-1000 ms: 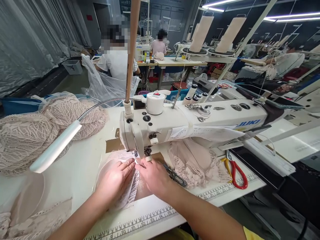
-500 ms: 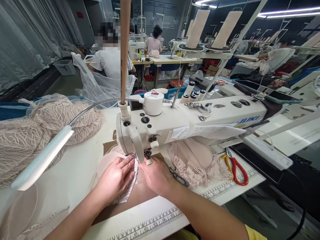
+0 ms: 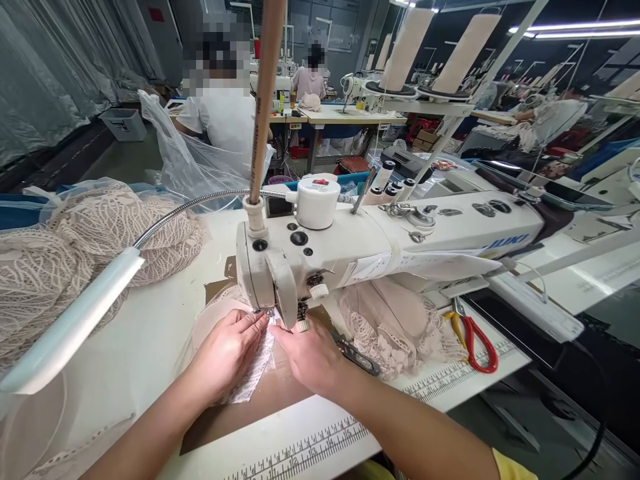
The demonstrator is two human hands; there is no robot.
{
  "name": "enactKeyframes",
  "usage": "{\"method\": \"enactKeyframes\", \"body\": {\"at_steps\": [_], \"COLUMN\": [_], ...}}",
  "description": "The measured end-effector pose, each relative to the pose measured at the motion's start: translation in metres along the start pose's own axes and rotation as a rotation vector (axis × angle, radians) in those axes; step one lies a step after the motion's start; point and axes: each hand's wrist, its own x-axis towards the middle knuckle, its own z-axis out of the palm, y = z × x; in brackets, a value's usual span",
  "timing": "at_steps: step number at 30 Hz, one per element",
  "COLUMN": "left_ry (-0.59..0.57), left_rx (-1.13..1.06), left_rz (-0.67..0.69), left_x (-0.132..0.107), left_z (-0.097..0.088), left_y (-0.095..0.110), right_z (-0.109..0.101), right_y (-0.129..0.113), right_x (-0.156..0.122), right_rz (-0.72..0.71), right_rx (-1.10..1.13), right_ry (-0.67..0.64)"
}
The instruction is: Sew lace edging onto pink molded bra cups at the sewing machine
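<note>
My left hand point(image 3: 231, 348) lies at the sewing machine point(image 3: 265, 267), its fingers pressed together on a strip of pale lace point(image 3: 253, 373) just in front of the presser foot point(image 3: 270, 312). On the other side of the strip, my right hand point(image 3: 313, 357) has its thumb at the lace edge, close to the needle area. Its fingers are curled and partly hidden by the machine's tension knob point(image 3: 303, 325). A beige fabric cup point(image 3: 215, 319) lies behind my left hand. Brown card point(image 3: 270, 400) covers the table under the lace.
Dark snips point(image 3: 357, 353) lie beside my right wrist, near beige lace pieces point(image 3: 395, 327) and red-handled scissors point(image 3: 479, 343). Piled lace point(image 3: 125, 233) and a lamp point(image 3: 75, 320) are on the left. Thread cones point(image 3: 465, 53) stand behind; a co-worker point(image 3: 220, 120) sits ahead.
The view has shifted slightly, so the machine appears further right. Relative to it, my right thumb has come left towards the needle area. Both hands stay at the lace.
</note>
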Motion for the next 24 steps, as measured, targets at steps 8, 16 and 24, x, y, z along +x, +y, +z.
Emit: {"method": "enactKeyframes", "body": {"at_steps": [8,16,24], "left_ry": [-0.002,-0.007,0.068], "left_rx": [0.083,0.140,0.186], "left_rz": [-0.104,-0.230,-0.489], "left_x": [0.006,-0.001,-0.050], "left_z": [-0.005,-0.008,-0.040], "left_y": [-0.001,0.003,0.001], "right_z": [0.000,0.013,0.018], "right_y": [-0.001,0.000,0.002], "right_x": [0.001,-0.002,-0.002], "right_rz": [0.016,0.008,0.001], "right_rx": [0.018,0.059,0.027], "right_ry": [-0.054,0.082,0.075]}}
